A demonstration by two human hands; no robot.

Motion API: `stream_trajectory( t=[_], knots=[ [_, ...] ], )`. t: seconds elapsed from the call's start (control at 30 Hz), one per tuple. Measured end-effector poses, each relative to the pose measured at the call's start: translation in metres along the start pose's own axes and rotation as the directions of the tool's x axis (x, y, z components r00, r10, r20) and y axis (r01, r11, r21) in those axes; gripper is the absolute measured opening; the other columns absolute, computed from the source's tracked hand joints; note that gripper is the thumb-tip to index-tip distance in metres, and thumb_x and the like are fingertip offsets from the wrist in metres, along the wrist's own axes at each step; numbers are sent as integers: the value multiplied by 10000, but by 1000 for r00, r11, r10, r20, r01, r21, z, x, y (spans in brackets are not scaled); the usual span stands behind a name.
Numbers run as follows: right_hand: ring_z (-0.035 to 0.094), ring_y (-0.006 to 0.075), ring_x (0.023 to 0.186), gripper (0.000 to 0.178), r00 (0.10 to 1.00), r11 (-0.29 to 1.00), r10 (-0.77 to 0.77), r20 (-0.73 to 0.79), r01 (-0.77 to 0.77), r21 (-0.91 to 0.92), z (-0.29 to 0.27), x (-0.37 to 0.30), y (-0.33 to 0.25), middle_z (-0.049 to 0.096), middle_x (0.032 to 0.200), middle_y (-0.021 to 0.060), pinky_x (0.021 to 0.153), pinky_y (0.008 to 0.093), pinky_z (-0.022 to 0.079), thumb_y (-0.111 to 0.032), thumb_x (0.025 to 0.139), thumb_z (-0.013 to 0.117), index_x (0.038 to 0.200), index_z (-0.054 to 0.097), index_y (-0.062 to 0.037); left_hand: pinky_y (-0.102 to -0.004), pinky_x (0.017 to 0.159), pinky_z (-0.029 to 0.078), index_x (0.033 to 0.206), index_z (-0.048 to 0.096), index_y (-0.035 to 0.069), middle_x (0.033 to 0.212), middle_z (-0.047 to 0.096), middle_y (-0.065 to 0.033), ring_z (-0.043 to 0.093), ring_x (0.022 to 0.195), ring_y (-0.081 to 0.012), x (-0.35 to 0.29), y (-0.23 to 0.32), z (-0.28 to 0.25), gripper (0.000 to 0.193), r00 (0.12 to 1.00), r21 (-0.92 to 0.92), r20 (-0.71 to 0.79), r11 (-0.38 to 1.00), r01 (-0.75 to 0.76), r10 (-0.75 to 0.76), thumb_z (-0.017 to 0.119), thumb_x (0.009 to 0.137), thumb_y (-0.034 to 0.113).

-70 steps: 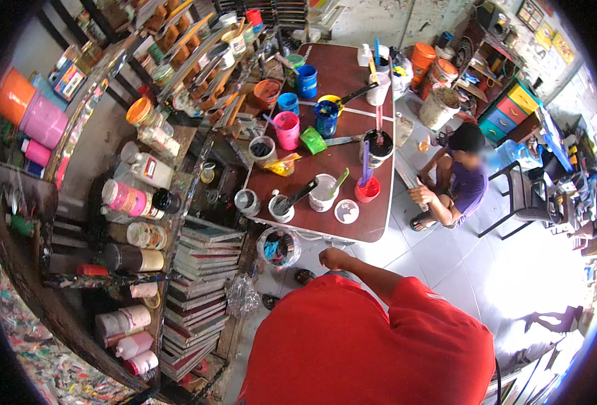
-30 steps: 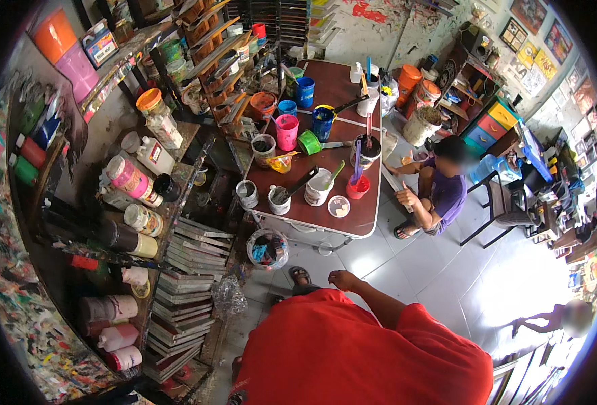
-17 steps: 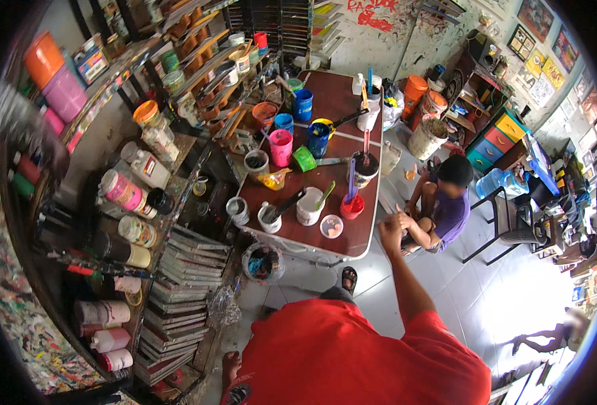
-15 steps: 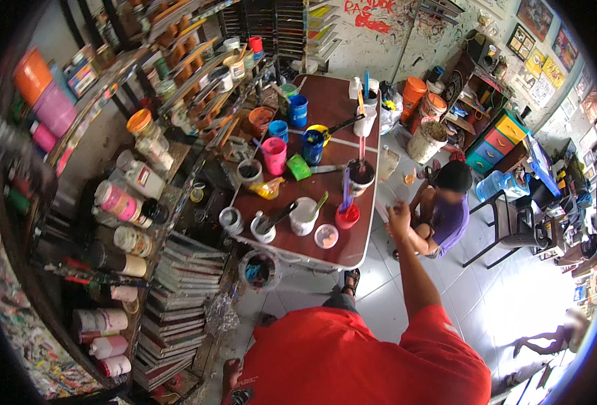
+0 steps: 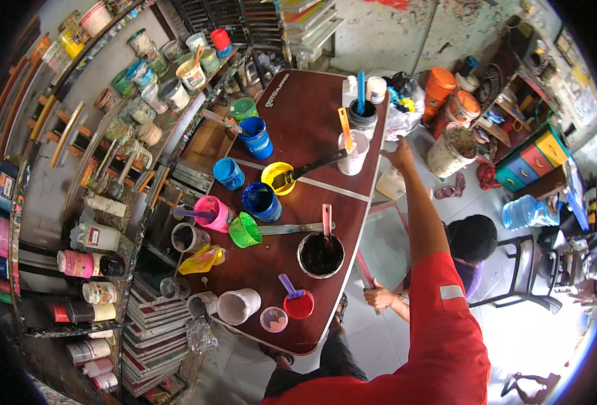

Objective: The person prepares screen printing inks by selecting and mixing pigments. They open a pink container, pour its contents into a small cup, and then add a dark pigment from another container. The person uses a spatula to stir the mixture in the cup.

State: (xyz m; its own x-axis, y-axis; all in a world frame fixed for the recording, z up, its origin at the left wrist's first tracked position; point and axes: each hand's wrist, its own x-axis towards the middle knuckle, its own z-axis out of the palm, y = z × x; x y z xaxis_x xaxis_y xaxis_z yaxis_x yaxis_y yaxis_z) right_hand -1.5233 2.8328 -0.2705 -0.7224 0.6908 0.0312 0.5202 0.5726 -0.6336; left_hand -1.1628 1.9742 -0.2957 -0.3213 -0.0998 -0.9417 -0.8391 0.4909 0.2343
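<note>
My right hand (image 5: pixel 399 156) reaches out past the right edge of the dark red table (image 5: pixel 305 128), its fingers apart and nothing seen in them. Nearest to it are a white tub (image 5: pixel 354 154) with an orange-handled spatula (image 5: pixel 345 125) and a pale jug (image 5: pixel 391 182) below the table edge. Under my outstretched arm, a co-worker's hand (image 5: pixel 379 295) grips the edge of a framed screen (image 5: pixel 387 236), which slants beside the table. My left hand is out of view.
Paint tubs cover the table, among them a black-filled pot (image 5: pixel 320 260), a red cup (image 5: pixel 299 306) and a yellow tub (image 5: pixel 278 177). The co-worker (image 5: pixel 475 239) crouches at right near a dark chair (image 5: pixel 524 273). Shelves of bottles and stacked frames (image 5: pixel 153 331) line the left.
My right arm has stretched farther forward, and its fingers have spread. My view has shifted toward the table. The framed screen and the co-worker's hand on it now show beside the table.
</note>
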Motion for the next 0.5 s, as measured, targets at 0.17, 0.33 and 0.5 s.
stream_trajectory(
  t=[0.17,0.33,0.5],
  knots=[
    [447,381,1322,1185,994,989,-107,17,105,104,47,75,16,434,1423,285,1080,404,401,-348,589,905,1459,219,74,-405,675,506,1217,539,54,931,601,-96,615,840,-234,-19,53,31,347,999,-8,-30,1000,30,-30,513,923,235],
    [390,337,1368,1126,977,904,-215,-1,200,378,98,120,14,377,1471,253,1118,390,342,-242,632,885,1500,205,-14,-411,683,509,1218,533,54,931,595,-96,613,849,-238,-44,60,61,346,994,-66,-62,994,87,-91,503,921,230],
    [375,311,1372,1125,913,798,-395,-99,394,456,110,141,33,331,1511,232,1135,390,316,-173,640,877,1517,191,-17,-417,692,511,1218,526,54,930,589,-96,611,859,-242,-102,9,79,346,984,-198,-106,973,119,-142,492,919,226]
  ],
)
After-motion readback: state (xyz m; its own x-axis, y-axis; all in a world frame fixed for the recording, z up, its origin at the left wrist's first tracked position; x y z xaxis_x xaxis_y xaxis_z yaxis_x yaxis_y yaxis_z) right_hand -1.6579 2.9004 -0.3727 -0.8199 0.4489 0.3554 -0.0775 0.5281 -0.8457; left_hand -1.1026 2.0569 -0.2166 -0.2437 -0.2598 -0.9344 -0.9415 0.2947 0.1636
